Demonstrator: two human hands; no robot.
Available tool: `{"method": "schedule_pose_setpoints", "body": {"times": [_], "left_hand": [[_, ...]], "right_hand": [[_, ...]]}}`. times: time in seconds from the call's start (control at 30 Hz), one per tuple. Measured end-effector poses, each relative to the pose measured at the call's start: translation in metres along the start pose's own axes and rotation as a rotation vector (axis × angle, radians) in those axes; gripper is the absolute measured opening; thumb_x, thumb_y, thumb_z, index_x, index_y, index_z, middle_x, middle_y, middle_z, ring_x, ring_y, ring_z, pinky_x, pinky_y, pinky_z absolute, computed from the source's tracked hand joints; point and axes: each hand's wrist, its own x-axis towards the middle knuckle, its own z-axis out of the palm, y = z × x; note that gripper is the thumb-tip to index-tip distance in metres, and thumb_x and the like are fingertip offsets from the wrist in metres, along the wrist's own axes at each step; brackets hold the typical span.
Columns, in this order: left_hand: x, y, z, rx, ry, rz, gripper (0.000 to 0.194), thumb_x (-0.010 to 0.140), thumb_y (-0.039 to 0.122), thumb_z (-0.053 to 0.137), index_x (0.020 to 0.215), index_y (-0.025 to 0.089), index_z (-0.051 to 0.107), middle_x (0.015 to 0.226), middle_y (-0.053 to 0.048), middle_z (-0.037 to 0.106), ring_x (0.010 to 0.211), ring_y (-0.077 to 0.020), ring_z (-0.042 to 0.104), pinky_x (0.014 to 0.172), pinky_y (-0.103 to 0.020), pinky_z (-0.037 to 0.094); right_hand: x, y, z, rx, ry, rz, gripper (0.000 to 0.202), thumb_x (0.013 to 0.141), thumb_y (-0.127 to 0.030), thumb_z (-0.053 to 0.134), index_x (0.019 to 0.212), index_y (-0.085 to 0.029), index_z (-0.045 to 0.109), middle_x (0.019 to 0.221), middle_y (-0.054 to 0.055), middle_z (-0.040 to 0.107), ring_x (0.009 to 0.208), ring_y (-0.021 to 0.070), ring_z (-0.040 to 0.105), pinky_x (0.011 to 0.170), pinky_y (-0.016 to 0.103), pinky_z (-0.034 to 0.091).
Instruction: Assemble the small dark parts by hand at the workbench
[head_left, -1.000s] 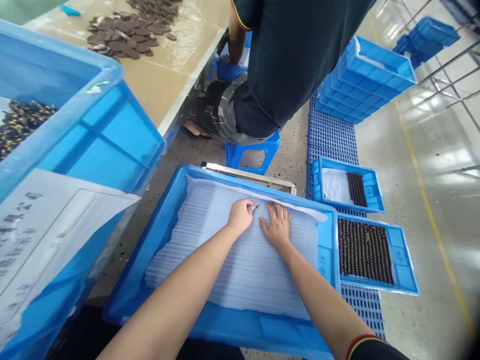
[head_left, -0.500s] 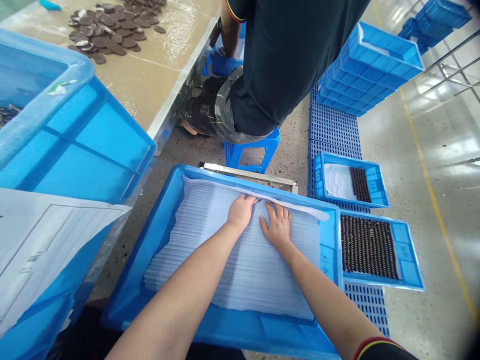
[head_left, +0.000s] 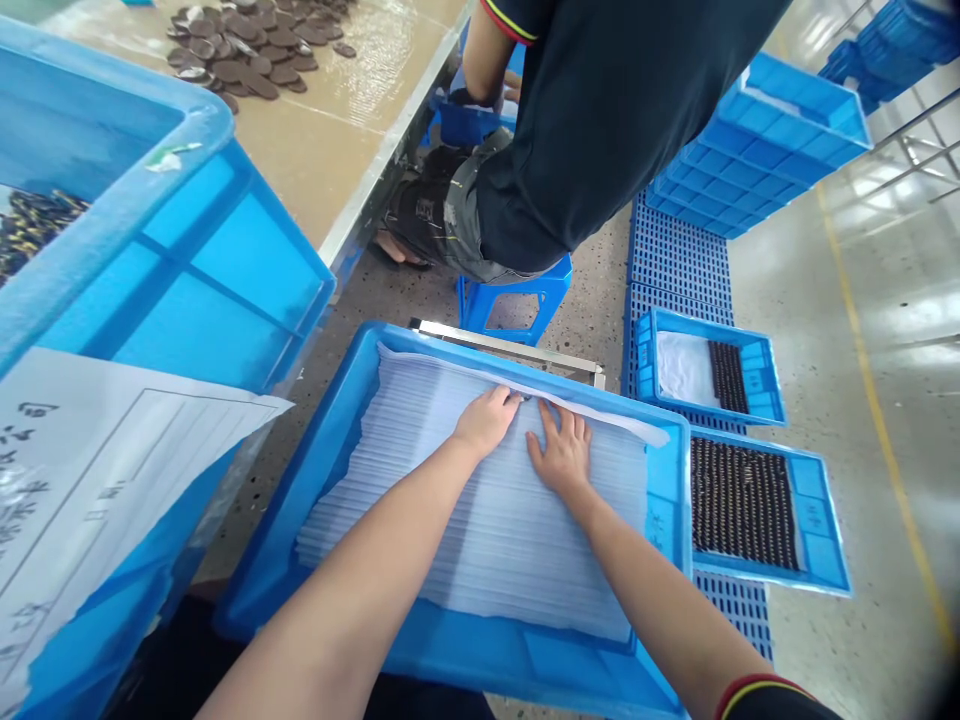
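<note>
A pleated white sheet (head_left: 525, 530), folded in many narrow rows, lies in a shallow blue tray (head_left: 664, 500). Near the tray's far side, my left hand (head_left: 489, 418) pinches thumb and fingers at the sheet's far fold. A tiny dark piece (head_left: 525, 398) shows at those fingertips, too small to name. My right hand (head_left: 562, 448) rests just to the right, fingers spread and laid on the pleats below the loose far strip (head_left: 600, 418) of the sheet. It holds nothing.
At the left stands a big blue bin (head_left: 217, 260) with a paper label (head_left: 112, 490). Brown oval pieces (head_left: 255, 50) lie on a table (head_left: 300, 180). Ahead, a co-worker sits on a blue stool (head_left: 551, 300). On the right, trays with dark rows (head_left: 742, 500) and stacked crates (head_left: 765, 150).
The view has shifted slightly, so the scene sits a little further right. Both hands keep almost the same place on the sheet. The co-worker's arm has moved a little.
</note>
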Motion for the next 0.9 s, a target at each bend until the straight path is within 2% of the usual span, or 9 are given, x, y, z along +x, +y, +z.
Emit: {"method": "schedule_pose_setpoints", "body": {"times": [0.23,0.37,0.47,0.9], "left_hand": [[-0.001,0.001,0.001,0.015,0.013,-0.014,0.038,0.104,0.022,0.042,0.138,0.022,0.059,0.124,-0.01,0.063,0.102,-0.0222,0.062,0.091,-0.032,0.049],[0.002,0.0,0.001,0.015,0.019,-0.024,0.038,0.105,0.024,0.038,0.133,0.02,0.062,0.123,-0.011,0.063,0.103,-0.0231,0.062,0.091,-0.033,0.049],[0.003,-0.003,0.0,0.018,0.024,-0.034,0.037,0.106,0.025,0.037,0.129,0.019,0.065,0.121,-0.011,0.063,0.107,-0.0241,0.06,0.092,-0.033,0.048],[-0.001,-0.018,-0.003,0.039,0.041,-0.053,0.032,0.105,0.028,0.041,0.119,0.022,0.069,0.116,-0.009,0.063,0.102,-0.0238,0.06,0.088,-0.034,0.047]], "right_hand": [[0.0,0.0,0.0,0.019,0.012,-0.003,0.059,0.098,-0.046,0.049,0.153,-0.024,0.044,0.149,0.016,0.045,0.128,0.0357,0.041,0.103,0.052,0.036],[0.0,-0.001,0.0,0.017,0.009,0.001,0.059,0.098,-0.045,0.049,0.153,-0.023,0.045,0.148,0.016,0.046,0.127,0.0357,0.042,0.103,0.052,0.037],[0.0,-0.001,0.001,0.008,0.0,0.009,0.06,0.098,-0.045,0.05,0.154,-0.024,0.044,0.147,0.016,0.047,0.126,0.0359,0.042,0.102,0.052,0.037],[0.001,-0.003,0.0,-0.065,-0.026,0.029,0.063,0.098,-0.048,0.05,0.156,-0.025,0.041,0.149,0.017,0.044,0.127,0.0378,0.042,0.102,0.053,0.039]]}}
